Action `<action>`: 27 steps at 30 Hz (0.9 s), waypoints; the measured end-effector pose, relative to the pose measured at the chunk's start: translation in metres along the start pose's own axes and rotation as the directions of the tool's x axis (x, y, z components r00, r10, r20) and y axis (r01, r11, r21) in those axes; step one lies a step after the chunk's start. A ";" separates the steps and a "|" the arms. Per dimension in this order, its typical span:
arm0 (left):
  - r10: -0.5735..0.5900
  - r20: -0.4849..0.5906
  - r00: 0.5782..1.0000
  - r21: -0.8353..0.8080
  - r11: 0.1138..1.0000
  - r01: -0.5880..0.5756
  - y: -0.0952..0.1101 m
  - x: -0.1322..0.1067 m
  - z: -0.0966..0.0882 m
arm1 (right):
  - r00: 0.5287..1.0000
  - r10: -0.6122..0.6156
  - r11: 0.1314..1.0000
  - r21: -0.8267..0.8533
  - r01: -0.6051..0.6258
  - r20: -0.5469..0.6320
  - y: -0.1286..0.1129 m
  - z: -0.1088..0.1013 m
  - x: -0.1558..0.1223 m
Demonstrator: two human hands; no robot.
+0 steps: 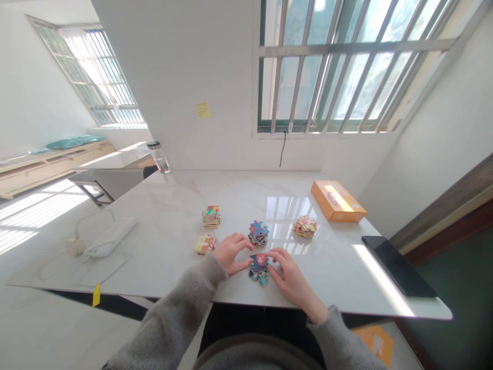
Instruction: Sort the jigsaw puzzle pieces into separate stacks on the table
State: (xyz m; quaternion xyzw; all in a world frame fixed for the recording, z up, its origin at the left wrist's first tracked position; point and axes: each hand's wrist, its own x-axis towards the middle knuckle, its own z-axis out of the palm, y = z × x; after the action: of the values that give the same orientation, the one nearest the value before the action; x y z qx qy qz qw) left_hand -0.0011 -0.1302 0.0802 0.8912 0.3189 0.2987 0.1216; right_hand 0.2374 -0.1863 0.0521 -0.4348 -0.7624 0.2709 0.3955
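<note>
In the head view, a small pile of blue jigsaw puzzle pieces [260,272] lies near the table's front edge, with a dark blue piece bearing a red patch [260,260] on top. My left hand [233,253] is at its left, thumb and fingers apart in a curve, the thumb tip at the pile's edge. From the right, my right hand [289,280] has its index finger and thumb on the edge of the top piece. Just behind stands a taller stack of blue puzzle pieces [258,234]. A low stack of orange and green pieces [204,244] sits beside my left wrist.
A multicoloured puzzle stack [211,217] stands further back left, a pinkish one [305,226] to the right. An orange box [339,201] and a black tablet-like slab [398,266] lie at right. A power strip [111,237] with cables is left; a bottle [159,158] stands at the far corner.
</note>
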 end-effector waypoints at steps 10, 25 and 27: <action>-0.042 0.039 0.998 -0.102 0.994 0.045 -0.003 -0.014 0.037 | 1.000 0.021 0.998 0.051 -0.021 0.011 -0.001 -0.001 0.001; -0.045 0.010 0.999 -0.287 0.957 0.046 -0.004 -0.015 0.041 | 0.999 0.021 0.999 0.048 -0.022 0.025 -0.003 0.000 0.002; -0.048 0.005 0.999 -0.302 0.952 0.047 -0.005 -0.015 0.041 | 1.000 0.022 0.999 0.046 -0.023 0.019 -0.003 0.000 0.002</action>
State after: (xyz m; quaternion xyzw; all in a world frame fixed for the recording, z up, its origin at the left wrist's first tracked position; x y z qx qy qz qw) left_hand 0.0120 -0.1375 0.0386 0.8539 0.2908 0.3421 0.2632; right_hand 0.2360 -0.1857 0.0549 -0.4315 -0.7546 0.2966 0.3954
